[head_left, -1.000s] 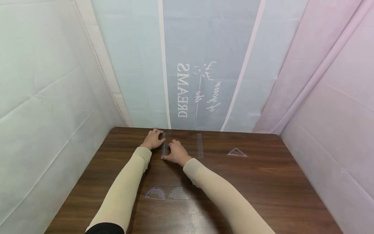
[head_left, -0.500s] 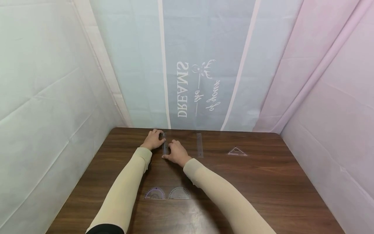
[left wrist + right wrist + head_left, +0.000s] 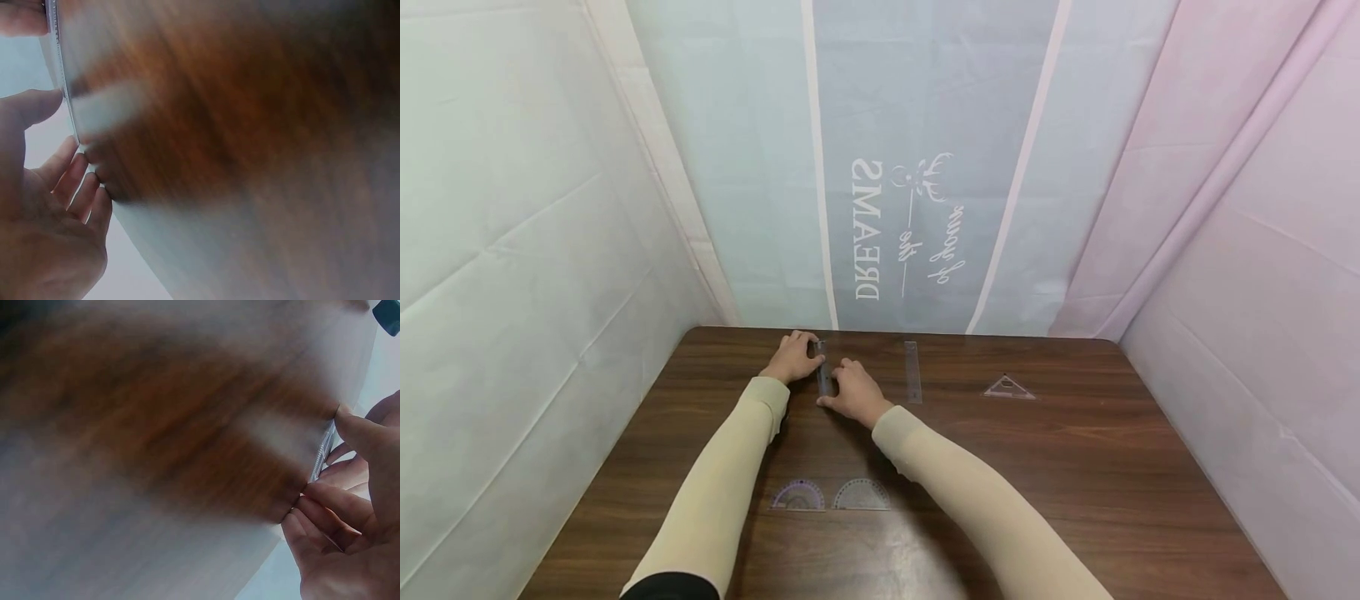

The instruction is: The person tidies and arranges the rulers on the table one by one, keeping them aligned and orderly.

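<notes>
A clear ruler (image 3: 822,372) lies flat near the far edge of the table, pointing away from me. My left hand (image 3: 792,357) grips its far end, with the thumb on the long edge and the forefinger at the tip. The right hand (image 3: 856,393) holds the near end between thumb and fingers. In the left wrist view the ruler (image 3: 58,59) is a thin strip running to the left hand (image 3: 53,219). The right wrist view has the ruler (image 3: 322,450) between thumb and fingers of the right hand (image 3: 356,512).
A second clear ruler (image 3: 913,372) lies to the right, roughly parallel. Farther right is a clear triangular set square (image 3: 1008,396). Nearer me, a purple-marked protractor (image 3: 798,496) and a clear protractor (image 3: 861,495) lie side by side. Cloth walls surround the wooden table (image 3: 1090,492).
Both hands stay on the ruler. My right thumb has shifted very slightly to the right at its near end; the other things have not moved on the table.
</notes>
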The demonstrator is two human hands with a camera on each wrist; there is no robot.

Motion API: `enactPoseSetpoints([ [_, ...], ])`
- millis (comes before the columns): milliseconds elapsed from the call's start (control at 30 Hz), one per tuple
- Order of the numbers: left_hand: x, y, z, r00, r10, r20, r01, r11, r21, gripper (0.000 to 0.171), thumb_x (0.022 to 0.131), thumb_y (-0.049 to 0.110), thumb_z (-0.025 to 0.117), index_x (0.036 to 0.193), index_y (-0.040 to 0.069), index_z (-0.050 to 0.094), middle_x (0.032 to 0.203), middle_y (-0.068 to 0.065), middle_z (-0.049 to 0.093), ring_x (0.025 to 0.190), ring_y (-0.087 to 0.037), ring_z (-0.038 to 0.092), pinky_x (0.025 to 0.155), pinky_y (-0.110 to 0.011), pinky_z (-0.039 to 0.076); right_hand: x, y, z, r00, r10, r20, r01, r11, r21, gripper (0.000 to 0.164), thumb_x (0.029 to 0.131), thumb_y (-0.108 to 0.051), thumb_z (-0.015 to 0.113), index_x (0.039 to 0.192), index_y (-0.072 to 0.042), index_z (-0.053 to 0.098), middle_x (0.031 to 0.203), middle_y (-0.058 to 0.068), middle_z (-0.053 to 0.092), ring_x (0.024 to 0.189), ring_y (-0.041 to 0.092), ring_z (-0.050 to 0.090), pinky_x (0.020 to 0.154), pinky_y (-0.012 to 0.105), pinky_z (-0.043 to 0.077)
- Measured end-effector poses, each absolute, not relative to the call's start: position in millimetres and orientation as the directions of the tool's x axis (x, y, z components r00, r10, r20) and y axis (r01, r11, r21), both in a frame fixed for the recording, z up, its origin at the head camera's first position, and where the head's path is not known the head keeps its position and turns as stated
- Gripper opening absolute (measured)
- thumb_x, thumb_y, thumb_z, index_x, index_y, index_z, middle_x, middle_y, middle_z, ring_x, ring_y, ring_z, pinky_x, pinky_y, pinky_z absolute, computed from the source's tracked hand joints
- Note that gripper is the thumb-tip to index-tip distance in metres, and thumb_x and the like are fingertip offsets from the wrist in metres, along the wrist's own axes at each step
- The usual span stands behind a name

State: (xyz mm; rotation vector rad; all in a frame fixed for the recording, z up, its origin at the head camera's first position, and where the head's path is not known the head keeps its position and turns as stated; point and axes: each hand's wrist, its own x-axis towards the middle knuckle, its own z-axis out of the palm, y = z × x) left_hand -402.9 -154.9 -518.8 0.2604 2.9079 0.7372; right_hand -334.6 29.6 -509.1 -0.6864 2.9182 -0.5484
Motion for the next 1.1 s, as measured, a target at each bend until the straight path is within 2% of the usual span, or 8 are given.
enactPoseSetpoints([
  [467,-403.9,-158.7,-517.8,-0.976,0.198,-0.095,0.120,0.841,0.528,0.050,0.108,0.027,0.061,0.149,-0.001,0.053,0.158,-0.027,0.042,0.145,-0.046,0.036,0.121,-0.058,0.035,-334.8,30.9,-506.9,-0.884,-0.466,-0.036,-0.425,0.832,-0.356,0.063,0.098,-0.049,0.078,0.139,-0.003,0.069,0.126,0.007,0.061,0.118,0.023,0.058,0.102,0.037,0.053],
  [667,-400.0,-158.4,-511.9,-0.975,0.204,-0.084,0.117,0.803,0.585,0.051,0.107,0.024,0.059,0.149,-0.004,0.050,0.155,-0.030,0.043,0.143,-0.049,0.036,0.120,-0.059,0.034,-333.8,32.4,-504.9,-0.884,-0.467,-0.022,-0.428,0.827,-0.364,0.063,0.098,-0.048,0.079,0.140,-0.002,0.069,0.125,0.008,0.061,0.115,0.023,0.058,0.100,0.036,0.053],
  [867,-399.5,-161.2,-513.6,-0.978,0.192,-0.078,0.097,0.759,0.644,0.049,0.108,0.021,0.056,0.150,-0.003,0.048,0.159,-0.031,0.041,0.146,-0.051,0.034,0.120,-0.062,0.034,-332.1,32.5,-505.1,-0.882,-0.470,-0.021,-0.431,0.824,-0.367,0.063,0.099,-0.047,0.079,0.140,0.000,0.068,0.125,0.009,0.061,0.114,0.023,0.058,0.099,0.036,0.053],
  [1100,-401.0,-162.1,-515.6,-0.985,0.166,-0.044,0.092,0.728,0.679,0.045,0.109,0.019,0.056,0.147,-0.003,0.052,0.154,-0.029,0.050,0.142,-0.048,0.043,0.117,-0.061,0.039,-330.6,31.6,-505.0,-0.885,-0.465,-0.018,-0.422,0.819,-0.389,0.062,0.099,-0.044,0.079,0.141,-0.001,0.067,0.127,0.009,0.060,0.114,0.023,0.057,0.099,0.036,0.053],
])
